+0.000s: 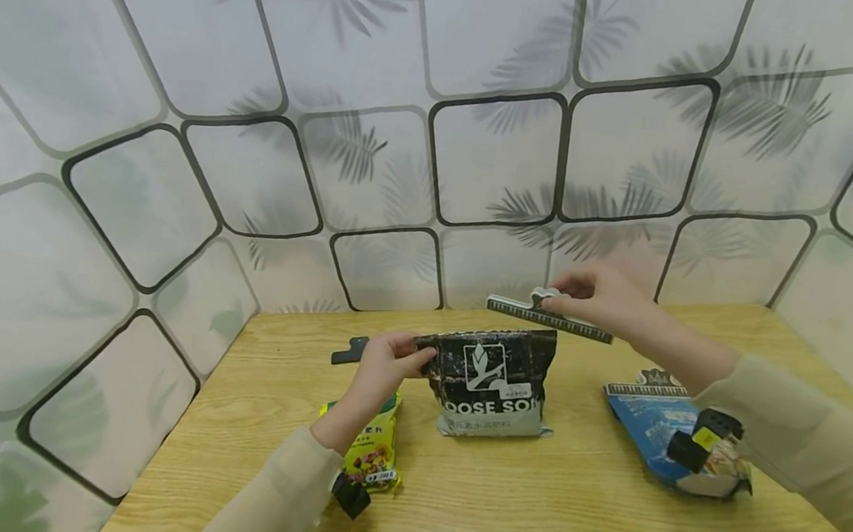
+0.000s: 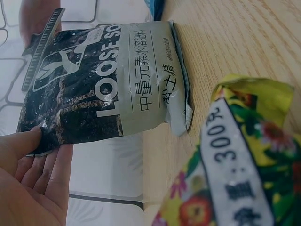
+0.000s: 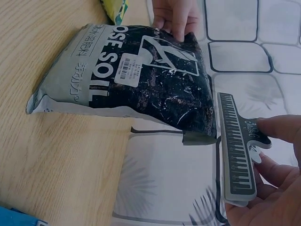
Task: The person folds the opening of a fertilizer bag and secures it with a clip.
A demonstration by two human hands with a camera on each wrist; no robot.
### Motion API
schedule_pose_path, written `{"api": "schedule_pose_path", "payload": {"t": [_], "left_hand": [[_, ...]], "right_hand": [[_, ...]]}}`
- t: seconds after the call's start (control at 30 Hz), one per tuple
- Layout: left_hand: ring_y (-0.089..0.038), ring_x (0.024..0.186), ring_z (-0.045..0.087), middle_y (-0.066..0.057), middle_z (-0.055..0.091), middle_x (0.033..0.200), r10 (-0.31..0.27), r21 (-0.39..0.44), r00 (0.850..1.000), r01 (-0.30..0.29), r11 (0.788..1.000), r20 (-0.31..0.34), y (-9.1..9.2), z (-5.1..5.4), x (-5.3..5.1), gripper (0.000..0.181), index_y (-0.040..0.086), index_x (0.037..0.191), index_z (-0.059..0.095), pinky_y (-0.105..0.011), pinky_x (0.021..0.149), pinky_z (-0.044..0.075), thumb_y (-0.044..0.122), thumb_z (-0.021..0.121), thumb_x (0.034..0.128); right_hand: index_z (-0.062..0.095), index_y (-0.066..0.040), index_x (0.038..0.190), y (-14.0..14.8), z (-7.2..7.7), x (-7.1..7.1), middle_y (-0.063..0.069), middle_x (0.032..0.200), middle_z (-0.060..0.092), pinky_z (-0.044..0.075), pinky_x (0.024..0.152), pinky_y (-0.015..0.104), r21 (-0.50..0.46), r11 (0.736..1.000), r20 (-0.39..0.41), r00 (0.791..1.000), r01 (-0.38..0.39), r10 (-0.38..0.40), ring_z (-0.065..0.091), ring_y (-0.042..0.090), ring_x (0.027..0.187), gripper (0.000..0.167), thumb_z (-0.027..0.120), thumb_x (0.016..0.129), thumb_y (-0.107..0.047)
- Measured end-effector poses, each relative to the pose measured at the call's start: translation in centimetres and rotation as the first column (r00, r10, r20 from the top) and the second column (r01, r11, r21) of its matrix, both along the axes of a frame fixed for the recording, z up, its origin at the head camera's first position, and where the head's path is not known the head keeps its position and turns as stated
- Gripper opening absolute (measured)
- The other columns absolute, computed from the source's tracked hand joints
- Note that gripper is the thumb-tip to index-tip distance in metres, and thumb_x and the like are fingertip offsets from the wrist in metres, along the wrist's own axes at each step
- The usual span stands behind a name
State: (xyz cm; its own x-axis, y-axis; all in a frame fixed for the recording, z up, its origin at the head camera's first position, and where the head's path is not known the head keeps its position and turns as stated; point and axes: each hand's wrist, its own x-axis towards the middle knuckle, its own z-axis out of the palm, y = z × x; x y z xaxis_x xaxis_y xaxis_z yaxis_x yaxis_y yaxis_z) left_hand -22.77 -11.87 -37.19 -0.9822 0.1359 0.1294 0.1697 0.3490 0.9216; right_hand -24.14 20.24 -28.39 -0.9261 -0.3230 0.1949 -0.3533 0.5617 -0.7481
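A black and grey soil bag (image 1: 496, 380) stands upright on the table. My left hand (image 1: 389, 363) pinches its upper left corner, thumb in front and fingers behind, as the left wrist view shows. My right hand (image 1: 600, 300) grips the handle of a long clip (image 1: 550, 316) with a piano-key pattern. In the head view the clip hangs just above the bag's top right edge. The right wrist view shows the clip (image 3: 237, 150) close beside the top edge of the bag (image 3: 141, 80), with a narrow gap between them.
A yellow flowered packet (image 1: 374, 454) lies under my left forearm. Behind my left hand is a dark clip (image 1: 349, 350). At the right, a blue bag (image 1: 654, 434) has another piano-pattern clip (image 1: 646, 389) along its top. A patterned wall covering (image 1: 389, 171) rises behind the wooden table (image 1: 513, 507).
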Motion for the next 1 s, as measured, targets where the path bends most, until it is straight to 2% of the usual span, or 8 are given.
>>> {"api": "schedule_pose_path", "payload": {"t": [0.37, 0.63, 0.83, 1.0], "left_hand": [[-0.008, 0.058, 0.063, 0.004, 0.045, 0.053, 0.007, -0.001, 1.000, -0.007, 1.000, 0.000, 0.0, -0.1, -0.1, 0.052, 0.015, 0.063, 0.038, -0.052, 0.086, 0.067, 0.009, 0.073, 0.1013], [-0.008, 0.059, 0.065, 0.004, 0.044, 0.052, 0.010, -0.007, 1.000, -0.010, 1.000, -0.010, 0.0, 0.0, -0.1, 0.053, 0.015, 0.063, 0.037, -0.053, 0.086, 0.067, 0.008, 0.073, 0.1013], [-0.009, 0.059, 0.065, 0.003, 0.044, 0.052, 0.016, -0.011, 1.000, -0.016, 1.000, -0.011, 0.0, 0.1, 0.0, 0.053, 0.015, 0.063, 0.037, -0.049, 0.084, 0.068, 0.009, 0.073, 0.1012], [-0.008, 0.059, 0.065, 0.005, 0.045, 0.053, 0.015, -0.011, 1.000, -0.015, 1.000, -0.004, 0.1, 0.0, 0.0, 0.053, 0.015, 0.063, 0.037, -0.053, 0.087, 0.067, 0.009, 0.073, 0.1014]], "right_hand": [[0.074, 0.004, 0.120, -0.7, 0.3, 0.4, 0.011, 0.105, 0.078, 0.055, 0.077, 0.026, 0.038, 0.999, -0.009, 1.000, -0.019, 0.019, 0.066, 0.009, 0.087, 0.031, 0.077, 0.098, -0.018], [0.076, 0.001, 0.119, -1.4, 0.7, 0.8, 0.015, 0.109, 0.079, 0.060, 0.085, 0.039, 0.101, 0.994, -0.093, 0.995, -0.035, 0.044, 0.070, 0.016, 0.092, 0.030, 0.079, 0.097, -0.018], [0.077, -0.001, 0.115, -2.0, 0.9, 0.9, 0.012, 0.104, 0.080, 0.057, 0.080, 0.034, 0.106, 0.993, -0.098, 0.993, -0.052, 0.063, 0.069, 0.013, 0.086, 0.025, 0.079, 0.096, -0.016], [0.077, -0.001, 0.117, -2.5, 1.0, 1.1, 0.012, 0.103, 0.080, 0.056, 0.076, 0.031, 0.097, 0.993, -0.085, 0.994, -0.062, 0.070, 0.069, 0.012, 0.083, 0.026, 0.079, 0.097, -0.017]]}}
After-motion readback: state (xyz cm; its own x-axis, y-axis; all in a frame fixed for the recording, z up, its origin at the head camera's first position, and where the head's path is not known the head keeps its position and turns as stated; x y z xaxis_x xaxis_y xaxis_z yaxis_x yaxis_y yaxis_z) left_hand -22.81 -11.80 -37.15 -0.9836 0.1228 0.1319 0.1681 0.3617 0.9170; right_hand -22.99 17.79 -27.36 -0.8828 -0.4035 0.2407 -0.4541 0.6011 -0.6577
